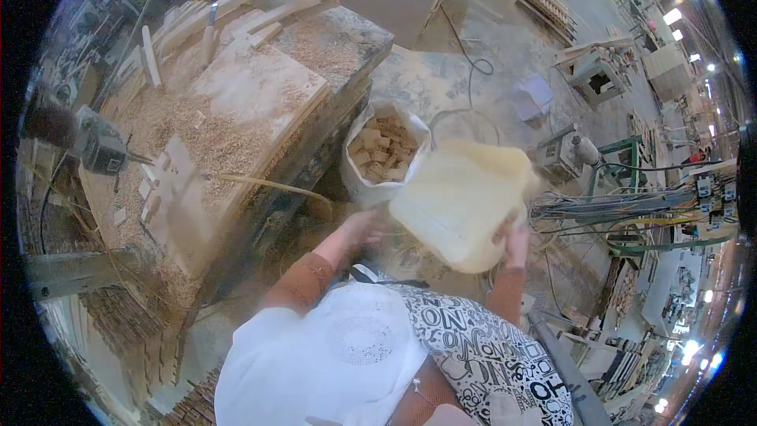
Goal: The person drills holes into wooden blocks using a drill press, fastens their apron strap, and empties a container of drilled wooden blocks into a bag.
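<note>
A pale yellow plastic tub (465,205), smeared by motion, is tilted in front of my body. My right hand (514,241) grips it at its lower right side. My left hand (367,226) is beside the tub's left corner, its fingers blurred. Just beyond the tub stands a white sack (352,170), its mouth wide open. Small wood offcuts (384,146) fill the sack close to its rim.
To the left is a workbench (303,122) strewn with wood shavings, boards and sticks. A machine head with a bit (101,142) juts over it. A cable (471,71) lies on the dusty floor, and a bundle of wires (623,213) runs along the right.
</note>
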